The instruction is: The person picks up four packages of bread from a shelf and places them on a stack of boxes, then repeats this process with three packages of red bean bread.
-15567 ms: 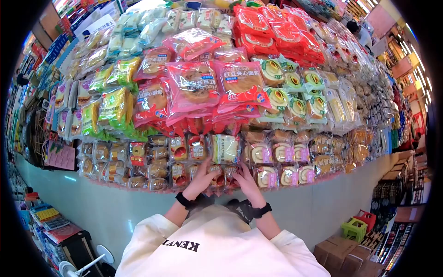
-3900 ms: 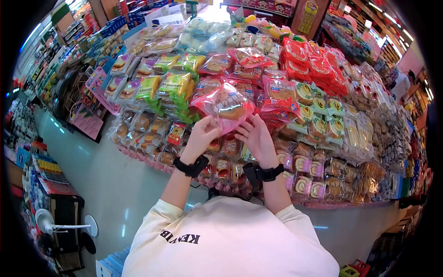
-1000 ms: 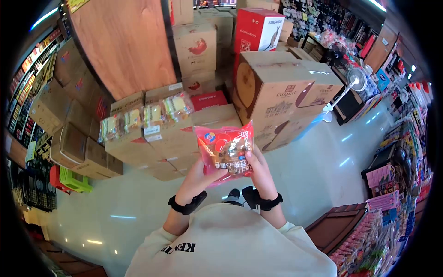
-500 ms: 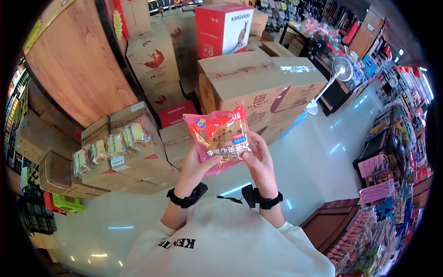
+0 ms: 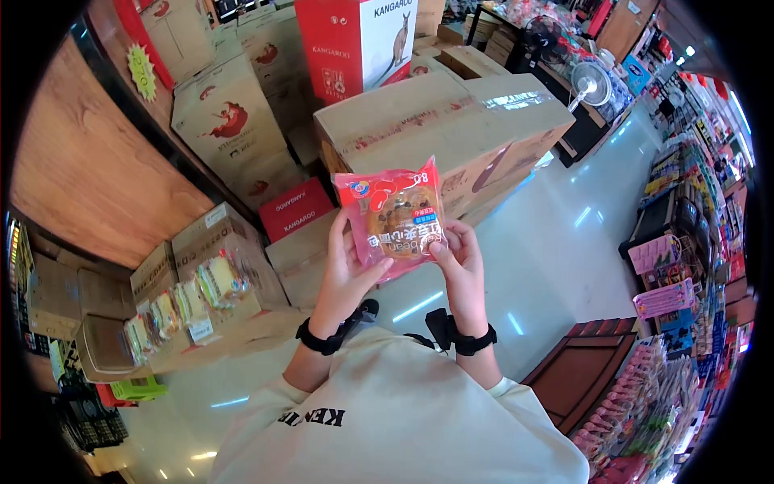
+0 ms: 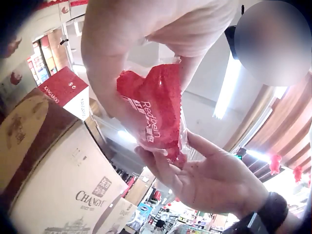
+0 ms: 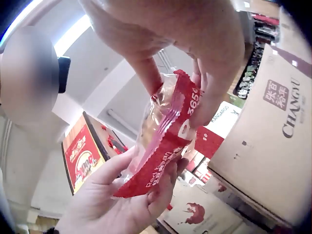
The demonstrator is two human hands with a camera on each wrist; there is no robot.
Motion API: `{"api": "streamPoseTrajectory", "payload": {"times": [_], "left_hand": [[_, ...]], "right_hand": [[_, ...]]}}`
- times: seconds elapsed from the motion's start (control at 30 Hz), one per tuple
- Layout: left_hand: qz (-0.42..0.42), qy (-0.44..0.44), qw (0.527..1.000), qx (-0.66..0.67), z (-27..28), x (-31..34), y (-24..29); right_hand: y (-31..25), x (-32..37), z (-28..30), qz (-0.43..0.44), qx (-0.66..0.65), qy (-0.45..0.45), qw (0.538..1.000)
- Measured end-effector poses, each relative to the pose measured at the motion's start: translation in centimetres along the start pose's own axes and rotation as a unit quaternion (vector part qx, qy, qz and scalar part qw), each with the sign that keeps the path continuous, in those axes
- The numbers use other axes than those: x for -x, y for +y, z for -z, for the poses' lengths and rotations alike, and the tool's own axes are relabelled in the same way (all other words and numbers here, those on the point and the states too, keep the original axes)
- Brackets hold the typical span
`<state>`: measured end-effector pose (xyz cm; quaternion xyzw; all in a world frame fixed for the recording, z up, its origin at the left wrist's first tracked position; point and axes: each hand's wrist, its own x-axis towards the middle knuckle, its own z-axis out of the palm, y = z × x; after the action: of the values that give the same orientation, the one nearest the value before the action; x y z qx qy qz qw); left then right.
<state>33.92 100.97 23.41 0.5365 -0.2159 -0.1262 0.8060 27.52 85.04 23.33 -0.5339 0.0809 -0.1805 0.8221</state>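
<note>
In the head view, a packet of red bean bread (image 5: 401,216) in a clear and pink-red wrapper is held up in front of the body, its printing upside down. My left hand (image 5: 345,270) grips its left lower side, thumb on the front. On the right lower corner, my right hand (image 5: 461,262) pinches it with the thumb on the front and fingers behind. The left wrist view shows the red printed back of the packet (image 6: 158,109) between both hands. From the right wrist camera, the packet's crimped red edge (image 7: 168,131) and the round bread through clear film are visible.
Large cartons (image 5: 403,129) stand just beyond the packet, with a red and white kangaroo box (image 5: 355,48) on top. Several wrapped sandwiches (image 5: 189,298) lie on lower cartons at left. A white fan (image 5: 590,85) stands at back right. Hanging goods (image 5: 621,411) line the right side.
Earlier the hands were at a bread display, then lifted the packet there. The view has since turned to the cartons, which shift left in it. The packet sits slightly higher now.
</note>
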Motion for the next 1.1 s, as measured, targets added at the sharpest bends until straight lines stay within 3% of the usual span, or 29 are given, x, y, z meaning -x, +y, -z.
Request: {"api": "streamPoseTrajectory", "payload": {"times": [0.1, 0.17, 0.2, 0.27, 0.3, 0.37, 0.4, 0.47, 0.6, 0.67, 0.73, 0.8, 0.9, 1.0, 1.1], "left_hand": [[-0.031, 0.018, 0.995, -0.089, 2.3, -3.3, -1.2], [-0.027, 0.007, 0.973, -0.227, 3.7, -5.6, -1.5], [-0.027, 0.000, 0.974, -0.223, 4.0, -6.6, -1.3], [-0.079, 0.009, 0.894, -0.441, 4.5, -8.3, -0.9], [-0.079, 0.000, 0.896, -0.438, 5.0, -9.3, -1.4], [0.023, -0.070, 0.972, -0.224, 5.5, -11.1, -2.0], [0.027, -0.079, 0.972, -0.222, 5.3, -11.4, -1.7], [0.101, -0.054, 0.992, -0.059, 4.5, -11.8, -0.7], [0.108, -0.049, 0.988, -0.098, 4.8, -12.8, 0.3], [-0.012, -0.022, 0.979, -0.200, 5.0, -13.0, -0.1], [-0.069, 0.045, 0.979, -0.187, 4.7, -13.5, -0.1], [-0.084, 0.076, 0.991, -0.069, 4.3, -13.7, 0.3], [-0.116, 0.033, 0.989, -0.082, 3.6, -12.9, 0.8], [-0.102, -0.109, 0.984, -0.099, 2.0, -11.6, 1.3], [-0.107, -0.257, 0.945, -0.171, -0.3, -10.6, 1.6]], "right_hand": [[-0.2, -2.7, -1.3, 0.026, 0.090, 0.012, 0.995], [-0.3, -4.3, -1.6, 0.042, 0.171, 0.002, 0.984], [-0.4, -5.1, -1.8, 0.044, 0.175, 0.009, 0.984], [-0.7, -6.4, -2.0, 0.022, 0.242, 0.030, 0.969], [-0.5, -7.1, -1.9, 0.023, 0.244, 0.039, 0.969], [0.4, -8.1, -1.7, 0.017, 0.184, 0.044, 0.982], [0.4, -8.4, -1.8, 0.016, 0.184, 0.053, 0.981], [0.3, -9.2, -2.2, 0.039, 0.168, 0.054, 0.984], [0.4, -10.4, -3.2, 0.069, 0.093, 0.067, 0.991], [0.5, -10.5, -3.2, 0.075, 0.071, 0.066, 0.992], [0.6, -10.2, -2.9, 0.086, 0.081, 0.095, 0.988], [0.4, -9.5, -2.3, 0.093, 0.091, 0.129, 0.983], [-0.1, -8.1, -1.4, 0.098, 0.095, 0.198, 0.971], [-0.8, -6.3, 0.1, 0.096, 0.085, 0.228, 0.965], [-1.4, -4.2, 1.5, 0.110, 0.087, 0.270, 0.952]]}}
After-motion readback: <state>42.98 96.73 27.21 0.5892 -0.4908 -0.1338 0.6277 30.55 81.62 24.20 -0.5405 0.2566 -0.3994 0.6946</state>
